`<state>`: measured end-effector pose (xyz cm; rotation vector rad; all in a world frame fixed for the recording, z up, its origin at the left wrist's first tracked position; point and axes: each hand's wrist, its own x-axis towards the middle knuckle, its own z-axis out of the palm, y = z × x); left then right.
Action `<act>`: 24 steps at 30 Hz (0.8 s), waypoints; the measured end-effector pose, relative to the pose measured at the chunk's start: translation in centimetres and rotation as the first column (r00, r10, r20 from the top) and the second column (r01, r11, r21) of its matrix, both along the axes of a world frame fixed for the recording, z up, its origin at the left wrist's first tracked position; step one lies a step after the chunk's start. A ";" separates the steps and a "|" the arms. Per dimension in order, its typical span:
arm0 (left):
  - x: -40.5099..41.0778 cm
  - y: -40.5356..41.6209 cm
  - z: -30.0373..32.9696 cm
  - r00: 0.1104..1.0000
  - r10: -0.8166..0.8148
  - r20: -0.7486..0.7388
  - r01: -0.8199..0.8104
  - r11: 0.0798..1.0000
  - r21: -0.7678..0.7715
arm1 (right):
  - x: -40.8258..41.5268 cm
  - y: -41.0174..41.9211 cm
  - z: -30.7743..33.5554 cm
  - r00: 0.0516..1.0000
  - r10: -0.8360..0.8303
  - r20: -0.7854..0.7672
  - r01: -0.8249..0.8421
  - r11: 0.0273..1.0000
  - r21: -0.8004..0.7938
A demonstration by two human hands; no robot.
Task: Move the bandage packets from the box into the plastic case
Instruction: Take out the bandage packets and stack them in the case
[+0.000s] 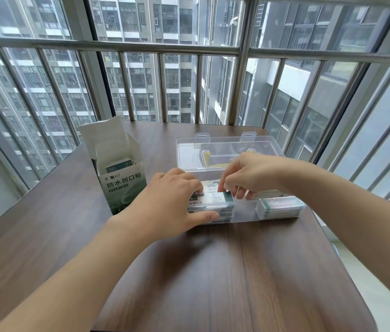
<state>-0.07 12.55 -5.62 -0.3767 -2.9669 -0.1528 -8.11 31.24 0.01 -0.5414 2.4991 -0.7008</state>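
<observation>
left hand [165,200] on case [244,215] left end, thumb along front wall, fingers flat on packets [215,200]; right hand [249,174] pinching top packet in left compartment | more packets in right compartment; some in open box [122,178], left on bench [213,271]
</observation>
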 end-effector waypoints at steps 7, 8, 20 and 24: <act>0.1 0.5 -0.1 1.000 0.015 -0.005 -0.015 0.999 -0.047 | 0.7 -0.6 1.4 0.999 0.045 0.017 -0.046 0.990 0.130; 0.2 0.5 -0.2 1.000 0.014 -0.004 -0.014 0.999 -0.049 | 1.0 -0.7 1.5 0.997 0.072 0.025 -0.075 0.985 0.155; 0.7 1.0 -0.4 0.999 0.016 -0.030 -0.017 1.000 -0.025 | 2.5 -1.5 1.5 0.910 0.398 -0.115 -0.326 0.859 0.395; 0.8 0.8 -0.6 0.996 -0.035 -0.077 0.039 0.997 0.060 | 2.6 -1.7 1.7 0.894 0.428 -0.131 -0.346 0.847 0.404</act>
